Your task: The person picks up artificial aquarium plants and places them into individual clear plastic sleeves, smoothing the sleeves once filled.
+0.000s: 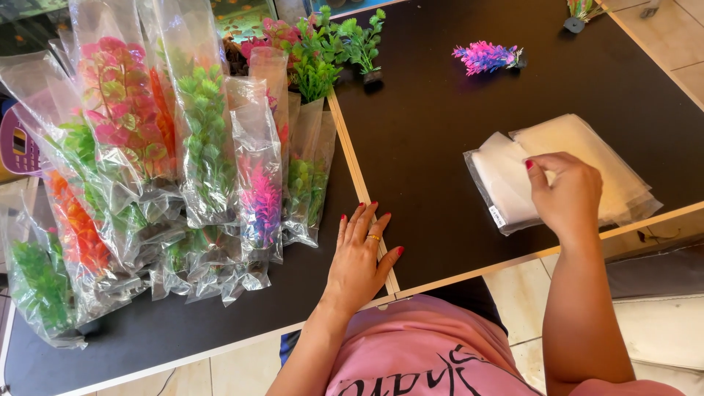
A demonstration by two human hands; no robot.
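Observation:
My left hand (361,253) lies flat, fingers spread, on the seam between two black tables (433,132), holding nothing. My right hand (566,193) rests on a stack of clear plastic bags (587,143), thumb and fingers pinching at the top bag. A loose pink-and-purple artificial plant (485,56) lies on the far part of the right table. Left of my left hand, several bagged artificial plants (207,154) in green, pink, orange and red lie overlapping.
Unbagged green plants on black bases (345,44) stand at the back, near the table seam. Another small plant (579,13) sits at the far right corner. A wooden table edge (513,258) runs in front of me; tiled floor lies beyond.

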